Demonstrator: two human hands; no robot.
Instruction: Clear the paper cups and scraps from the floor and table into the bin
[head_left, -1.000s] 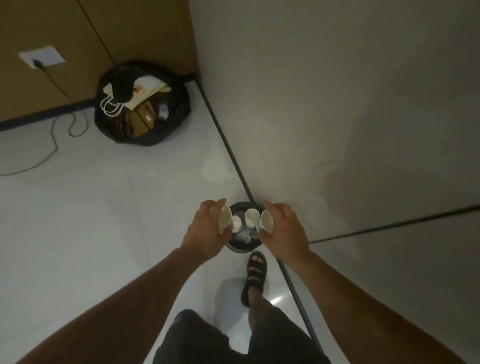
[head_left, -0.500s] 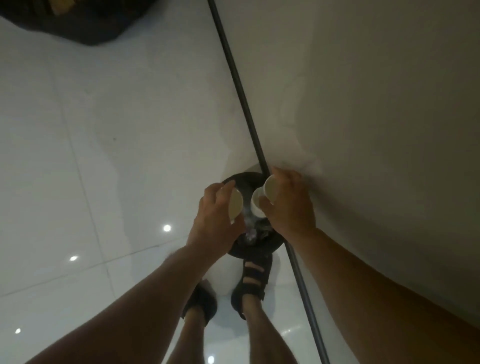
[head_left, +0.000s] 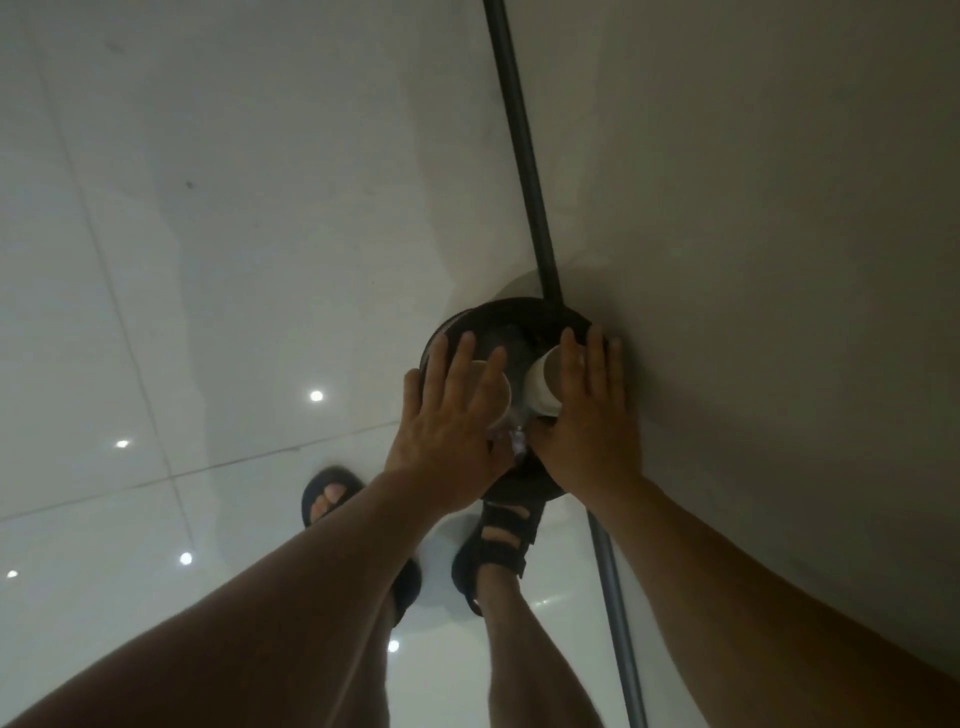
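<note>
Head view: paper cups (head_left: 544, 388) beneath flat hands (head_left: 448, 428), above bin (head_left: 511, 307)

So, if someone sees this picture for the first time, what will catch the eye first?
Two hands with straight fingers meet over the black bin by the wall: the left hand lies on the left cup, the right hand on the right cup. Below, black sandals stand on the glossy floor.
</note>
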